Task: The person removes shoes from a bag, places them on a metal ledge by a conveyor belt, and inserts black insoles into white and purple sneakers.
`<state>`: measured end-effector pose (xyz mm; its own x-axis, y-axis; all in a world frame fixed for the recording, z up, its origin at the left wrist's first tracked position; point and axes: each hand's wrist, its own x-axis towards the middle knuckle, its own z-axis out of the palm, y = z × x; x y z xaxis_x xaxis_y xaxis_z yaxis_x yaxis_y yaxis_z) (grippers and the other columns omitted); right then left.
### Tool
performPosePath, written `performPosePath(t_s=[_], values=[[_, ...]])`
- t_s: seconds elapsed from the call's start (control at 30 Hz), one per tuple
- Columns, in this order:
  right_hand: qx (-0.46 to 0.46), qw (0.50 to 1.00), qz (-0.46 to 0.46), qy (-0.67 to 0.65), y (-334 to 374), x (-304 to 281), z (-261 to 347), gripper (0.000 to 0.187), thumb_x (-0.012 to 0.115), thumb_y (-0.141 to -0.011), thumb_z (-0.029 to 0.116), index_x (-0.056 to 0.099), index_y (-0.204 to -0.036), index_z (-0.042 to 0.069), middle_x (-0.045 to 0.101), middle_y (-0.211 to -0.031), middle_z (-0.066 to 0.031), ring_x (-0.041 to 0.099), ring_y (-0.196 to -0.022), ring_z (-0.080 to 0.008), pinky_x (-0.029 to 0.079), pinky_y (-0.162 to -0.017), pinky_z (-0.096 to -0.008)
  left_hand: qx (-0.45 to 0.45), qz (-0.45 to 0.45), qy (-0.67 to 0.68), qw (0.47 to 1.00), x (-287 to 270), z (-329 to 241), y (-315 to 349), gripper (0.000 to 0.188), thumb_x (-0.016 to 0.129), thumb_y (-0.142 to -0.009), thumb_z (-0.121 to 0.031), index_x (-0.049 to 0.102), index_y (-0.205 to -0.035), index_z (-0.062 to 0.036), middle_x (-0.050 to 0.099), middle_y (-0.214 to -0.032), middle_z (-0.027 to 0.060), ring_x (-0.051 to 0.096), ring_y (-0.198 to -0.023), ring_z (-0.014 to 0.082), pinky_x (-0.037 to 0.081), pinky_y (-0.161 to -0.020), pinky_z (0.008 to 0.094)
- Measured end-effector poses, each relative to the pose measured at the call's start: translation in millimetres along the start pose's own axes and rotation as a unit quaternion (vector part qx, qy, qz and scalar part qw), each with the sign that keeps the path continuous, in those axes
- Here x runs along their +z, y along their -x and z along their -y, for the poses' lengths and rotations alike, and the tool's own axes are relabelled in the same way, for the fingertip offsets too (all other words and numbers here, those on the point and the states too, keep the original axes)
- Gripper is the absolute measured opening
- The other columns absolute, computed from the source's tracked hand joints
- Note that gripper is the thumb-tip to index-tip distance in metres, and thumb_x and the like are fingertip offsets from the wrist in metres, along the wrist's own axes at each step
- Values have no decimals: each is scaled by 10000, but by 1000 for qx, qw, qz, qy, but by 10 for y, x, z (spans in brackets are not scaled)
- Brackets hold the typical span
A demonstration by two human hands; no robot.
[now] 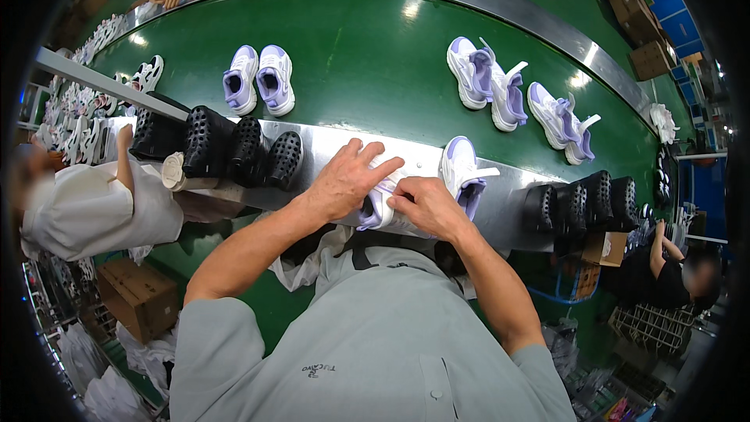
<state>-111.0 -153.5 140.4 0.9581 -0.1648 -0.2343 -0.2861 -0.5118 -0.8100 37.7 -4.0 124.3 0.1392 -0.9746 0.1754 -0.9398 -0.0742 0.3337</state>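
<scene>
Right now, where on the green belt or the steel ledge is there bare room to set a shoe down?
Free: the green belt between the left shoe pair and the right-hand shoes. Crowded: the steel ledge, with black moulds left, both hands on a shoe at centre, and more moulds right.

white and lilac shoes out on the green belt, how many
6, in three pairs on the green belt: one pair far left, one at centre right, one further right. More may be hidden beyond the belt's edges.
</scene>
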Motion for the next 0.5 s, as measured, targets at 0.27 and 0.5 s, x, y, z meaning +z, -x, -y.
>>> performPosePath(t_s=[0.27,0.5], values=[[84,988,-114,66,102,80,-272,273,657,-870,248,650,-801,-16,646,-784,-216,633,-784,-409,488,-713,-476,-273,56,143,950,419,196,181,580,595,-740,48,551,-1302,-88,590,-1155,211,552,-1062,426,455,-970,466],[235,885,-366,164,840,46,-1465,387,690,-851,171,548,-1150,-30,635,-1024,-238,612,-960,-428,484,-846,-490,-331,96,-82,935,419,-184,132,415,684,-777,-142,581,-1161,-24,614,-1012,221,600,-958,368,493,-854,485]])
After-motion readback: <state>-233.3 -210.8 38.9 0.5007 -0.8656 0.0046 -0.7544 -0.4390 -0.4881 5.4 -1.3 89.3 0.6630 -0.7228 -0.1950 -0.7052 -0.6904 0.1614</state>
